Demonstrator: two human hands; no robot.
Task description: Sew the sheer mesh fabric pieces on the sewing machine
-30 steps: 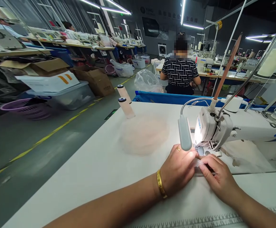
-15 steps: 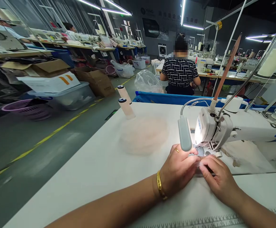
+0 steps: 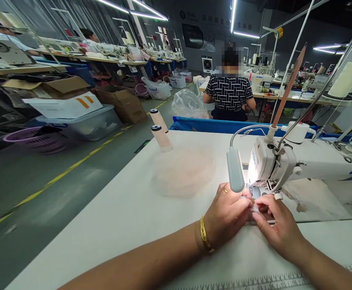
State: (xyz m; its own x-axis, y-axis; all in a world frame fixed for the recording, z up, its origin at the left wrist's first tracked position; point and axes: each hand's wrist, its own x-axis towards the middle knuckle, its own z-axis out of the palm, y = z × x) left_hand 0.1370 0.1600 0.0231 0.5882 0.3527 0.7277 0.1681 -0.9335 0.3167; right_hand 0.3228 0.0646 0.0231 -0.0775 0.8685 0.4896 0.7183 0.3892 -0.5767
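Just in front of the needle area of a white sewing machine [image 3: 259, 159], my two hands meet. My left hand [image 3: 230, 213], with a ring and a gold bracelet, is closed on a small piece of thin, pale sheer fabric [image 3: 255, 208]. My right hand [image 3: 277, 225] pinches the same fabric from the right, fingertips close to the left ones. Most of the cloth is hidden by the fingers. A grey lamp head [image 3: 235, 169] on a bent metal neck hangs over my left fingers and lights the spot.
A sheer, pale fabric pile [image 3: 184, 171] lies on the white table [image 3: 127, 225], left of the machine. Two thread cones [image 3: 162, 139] stand at its far edge. A ruler [image 3: 254, 282] lies along the near edge. Beyond a blue cloth trough [image 3: 200, 124], a person [image 3: 230, 92] sits facing away.
My right fingers have shifted slightly and lifted a little, showing a bit more of the pale fabric between the hands. My left hand has hardly moved.
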